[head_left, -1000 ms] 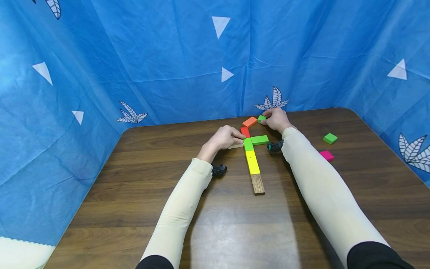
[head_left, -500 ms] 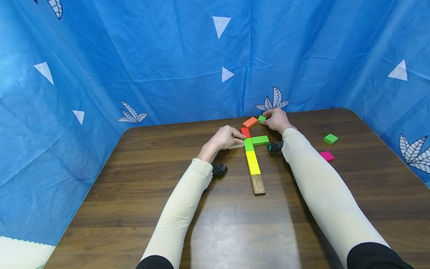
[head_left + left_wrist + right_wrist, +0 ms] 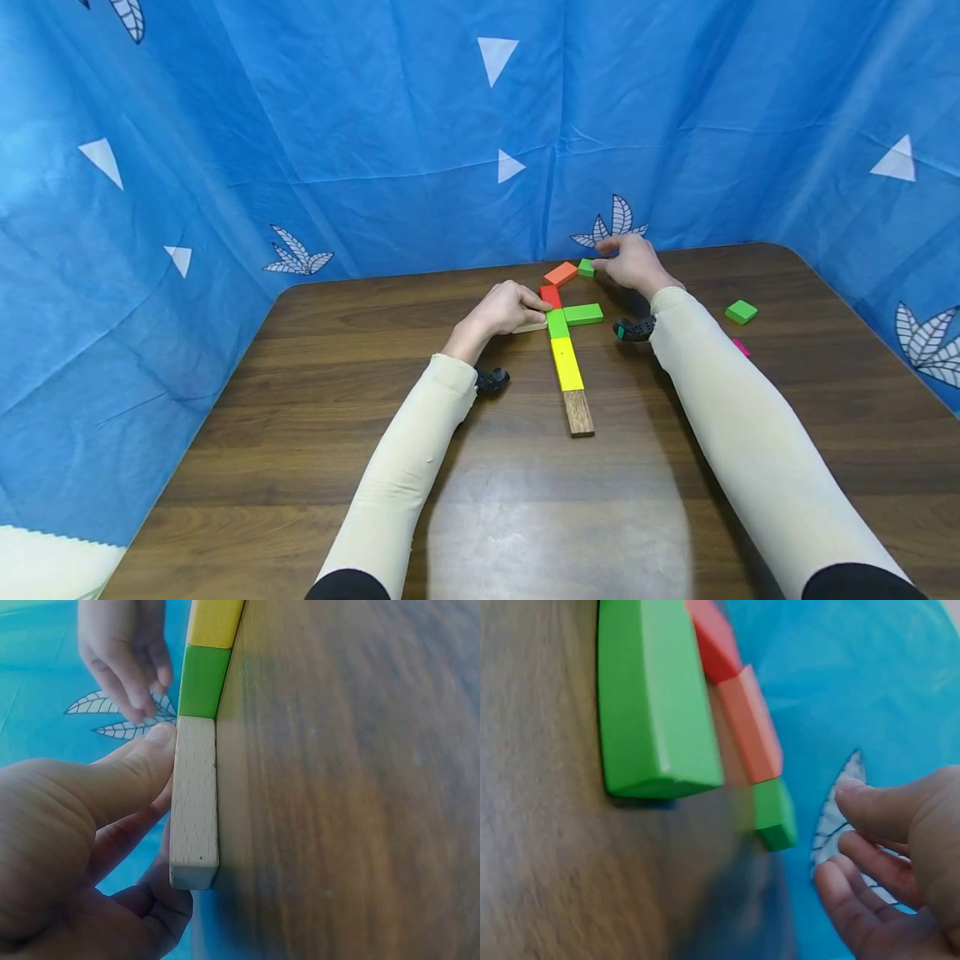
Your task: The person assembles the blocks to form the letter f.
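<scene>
My left hand [image 3: 501,310] holds a pale wooden block [image 3: 195,791] at the left of a green block [image 3: 557,323]; in the left wrist view the thumb lies along its side and fingers curl at its end. A second green block [image 3: 583,314] extends to the right. Towards me run a yellow block [image 3: 567,364] and a brown block [image 3: 578,413]. Beyond the crossing lie a red block [image 3: 551,297], a slanted orange block [image 3: 561,273] and a small green block [image 3: 587,268]. My right hand [image 3: 636,262] is just right of that small block, its loosely bent fingers holding nothing.
A loose green block [image 3: 741,312] lies on the wooden table [image 3: 315,400] at the right. Near it, a pink block [image 3: 742,347] is partly hidden by my right sleeve. A blue patterned curtain [image 3: 405,167] hangs right behind the table's back edge.
My right hand has let go of the small green block and moved slightly right, with its sleeve now covering more of the pink block. The left hand stays in place.
</scene>
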`<action>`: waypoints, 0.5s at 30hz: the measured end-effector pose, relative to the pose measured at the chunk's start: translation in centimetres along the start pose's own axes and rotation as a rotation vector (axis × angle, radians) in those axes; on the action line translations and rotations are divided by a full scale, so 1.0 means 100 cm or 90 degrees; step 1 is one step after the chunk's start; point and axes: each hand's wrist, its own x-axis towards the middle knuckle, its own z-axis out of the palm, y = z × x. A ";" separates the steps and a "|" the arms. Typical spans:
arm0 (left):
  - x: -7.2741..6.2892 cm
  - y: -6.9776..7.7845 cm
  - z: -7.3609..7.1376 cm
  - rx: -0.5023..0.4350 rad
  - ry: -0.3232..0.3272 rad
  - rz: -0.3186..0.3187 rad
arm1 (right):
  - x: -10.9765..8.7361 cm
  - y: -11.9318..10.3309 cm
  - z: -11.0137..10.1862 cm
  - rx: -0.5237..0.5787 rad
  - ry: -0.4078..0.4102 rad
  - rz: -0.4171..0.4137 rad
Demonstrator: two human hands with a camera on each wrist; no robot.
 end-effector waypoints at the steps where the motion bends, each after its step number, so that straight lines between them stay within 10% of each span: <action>1: 0.000 0.000 0.000 0.000 -0.002 -0.001 | -0.003 -0.002 -0.003 -0.001 -0.006 -0.007; 15: 0.002 0.002 -0.002 -0.005 -0.007 -0.006 | -0.039 -0.007 -0.031 -0.006 -0.059 -0.116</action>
